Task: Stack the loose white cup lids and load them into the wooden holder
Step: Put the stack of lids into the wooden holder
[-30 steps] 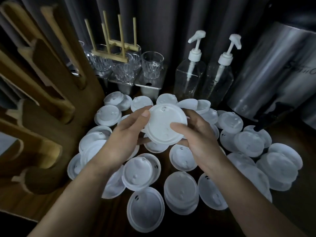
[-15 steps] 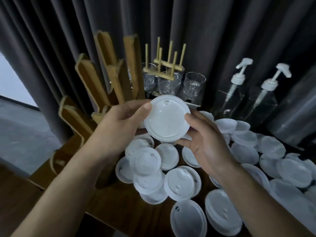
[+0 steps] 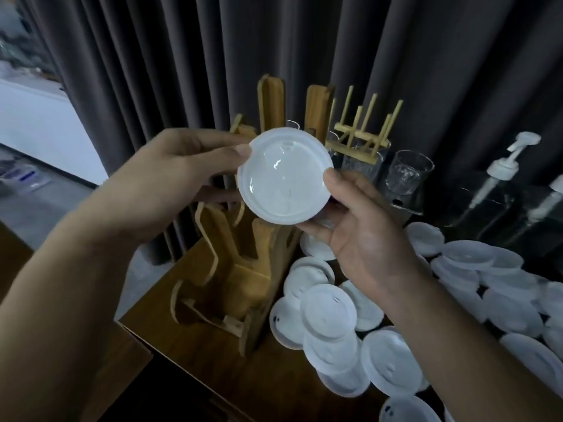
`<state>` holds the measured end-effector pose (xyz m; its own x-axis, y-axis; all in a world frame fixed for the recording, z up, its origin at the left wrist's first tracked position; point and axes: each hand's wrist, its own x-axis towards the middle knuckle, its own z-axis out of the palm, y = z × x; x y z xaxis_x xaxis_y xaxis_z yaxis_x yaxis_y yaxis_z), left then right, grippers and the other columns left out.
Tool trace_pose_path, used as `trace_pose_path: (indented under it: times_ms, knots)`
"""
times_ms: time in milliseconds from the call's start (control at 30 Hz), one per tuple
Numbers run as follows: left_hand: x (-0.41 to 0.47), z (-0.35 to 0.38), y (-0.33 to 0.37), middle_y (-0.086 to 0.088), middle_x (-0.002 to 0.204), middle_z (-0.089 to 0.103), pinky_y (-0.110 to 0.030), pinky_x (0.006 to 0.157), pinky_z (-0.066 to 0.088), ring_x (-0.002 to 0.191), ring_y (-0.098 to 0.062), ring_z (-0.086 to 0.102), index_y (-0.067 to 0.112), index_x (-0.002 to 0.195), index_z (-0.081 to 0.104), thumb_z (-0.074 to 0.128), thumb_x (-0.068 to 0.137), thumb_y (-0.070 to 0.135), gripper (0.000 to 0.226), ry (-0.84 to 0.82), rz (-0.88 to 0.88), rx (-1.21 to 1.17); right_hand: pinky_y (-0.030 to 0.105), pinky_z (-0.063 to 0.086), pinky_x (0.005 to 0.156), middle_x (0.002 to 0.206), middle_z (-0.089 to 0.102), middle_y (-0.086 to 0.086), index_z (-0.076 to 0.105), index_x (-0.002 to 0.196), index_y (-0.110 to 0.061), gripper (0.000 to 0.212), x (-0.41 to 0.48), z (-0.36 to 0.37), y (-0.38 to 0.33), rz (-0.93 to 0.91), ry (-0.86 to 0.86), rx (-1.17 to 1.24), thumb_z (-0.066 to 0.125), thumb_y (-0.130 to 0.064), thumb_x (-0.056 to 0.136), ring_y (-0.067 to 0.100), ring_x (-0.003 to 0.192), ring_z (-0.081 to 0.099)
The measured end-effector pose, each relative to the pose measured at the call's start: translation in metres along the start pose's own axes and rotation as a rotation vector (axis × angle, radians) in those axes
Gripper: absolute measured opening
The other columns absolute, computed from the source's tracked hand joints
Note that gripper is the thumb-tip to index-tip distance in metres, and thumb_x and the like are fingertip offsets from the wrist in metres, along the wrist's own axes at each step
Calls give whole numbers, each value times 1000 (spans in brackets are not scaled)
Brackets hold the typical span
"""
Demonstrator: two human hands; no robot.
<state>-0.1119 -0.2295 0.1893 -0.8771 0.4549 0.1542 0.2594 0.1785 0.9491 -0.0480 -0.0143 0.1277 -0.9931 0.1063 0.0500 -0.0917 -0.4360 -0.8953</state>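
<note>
Two hands grip one item: left hand (image 3: pixel 170 175) pinches the upper-left rim, right hand (image 3: pixel 362 236) cups the lower-right edge of the round white plastic cup lids (image 3: pixel 285 175), apparently a small nested stack, though the count cannot be read. Lids sit raised directly over the slotted upright wooden holder (image 3: pixel 243 266), probably to align them with a slot before loading. Right of and below the right hand, many loose white plastic lids (image 3: pixel 329 312) cover the dark wooden tabletop (image 3: pixel 195 354), so most remain unstacked.
</note>
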Motion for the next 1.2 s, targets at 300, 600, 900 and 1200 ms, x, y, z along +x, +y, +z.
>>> trace_pose_path:
  times_ms: [300,600,900,1200]
  knots:
    - [31,-40,-30,-1,117,79,-35,97,59,116,-18,73,17,114,79,66,85,35,36,-79,-111,-66,38,55,101,108,79,2,74,109,-17,42,26,28,16,9,130,-187,75,-44,77,19,107,74]
    - [50,-56,-59,-5,112,80,-37,106,53,112,-17,75,17,98,84,77,72,38,35,-90,-160,-132,28,59,83,119,78,1,76,124,-20,48,34,32,34,116,200,-115,77,-39,80,15,110,74]
    - [72,-50,-97,-13,106,81,-46,110,52,103,-24,76,11,105,82,79,77,35,37,-138,-326,-154,22,58,67,96,81,2,79,95,-18,15,40,24,54,162,314,-124,76,-29,85,16,91,77]
    - [71,-42,-136,-44,123,62,-61,114,40,114,-48,59,-10,113,72,84,71,29,59,-153,-392,-220,34,61,86,87,75,17,71,66,-18,29,42,1,76,213,327,-231,73,-21,95,36,100,75]
